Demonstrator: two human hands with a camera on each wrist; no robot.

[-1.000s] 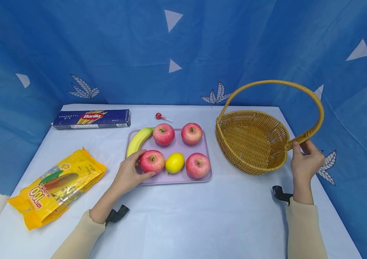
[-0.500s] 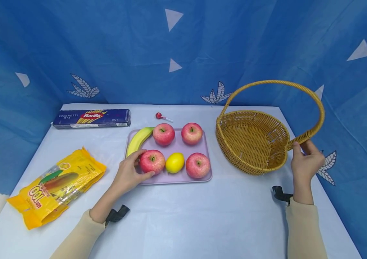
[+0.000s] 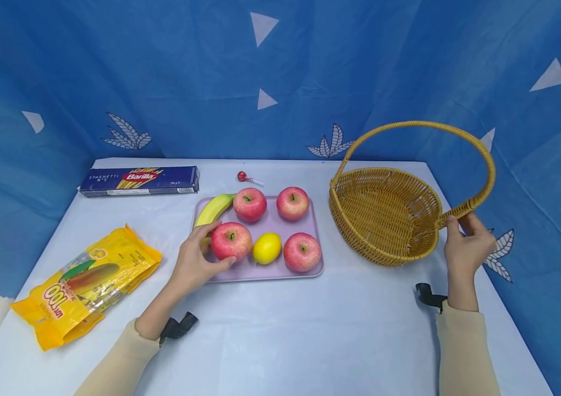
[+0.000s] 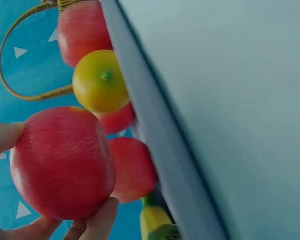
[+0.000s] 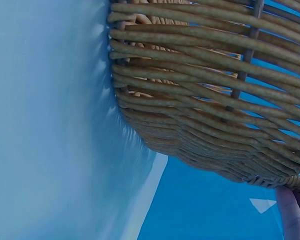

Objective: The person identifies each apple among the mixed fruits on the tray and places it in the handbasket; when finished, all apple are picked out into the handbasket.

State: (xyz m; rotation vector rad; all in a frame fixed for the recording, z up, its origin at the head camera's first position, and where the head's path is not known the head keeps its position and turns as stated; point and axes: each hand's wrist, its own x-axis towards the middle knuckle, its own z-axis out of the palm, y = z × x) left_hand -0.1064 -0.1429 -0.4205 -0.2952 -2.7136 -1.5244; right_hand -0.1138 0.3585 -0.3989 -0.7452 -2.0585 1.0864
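In the head view my left hand (image 3: 193,263) grips a red apple (image 3: 231,242) at the tray's front left. The left wrist view shows that apple (image 4: 65,162) between thumb and fingers, raised off the tray. A lilac tray (image 3: 273,270) also bears a banana (image 3: 214,209), a lemon (image 3: 267,248) and three more apples, one (image 3: 302,252) at its front right. To the right, my right hand (image 3: 468,247) pinches the base of the handle of a wicker basket (image 3: 384,220), whose inside shows nothing in it. In the right wrist view, fingers (image 5: 291,215) touch the basket's rim.
A blue spaghetti box (image 3: 139,181) lies at the back left, with a red lollipop (image 3: 242,176) behind the tray. Front left lies a yellow mango-print bag (image 3: 89,286). Blue curtain (image 3: 280,71) hangs along the table's back and sides.
My left hand has lifted the apple slightly off the tray, and more of the banana's lower end shows behind the fingers. The right hand and basket stay in place.
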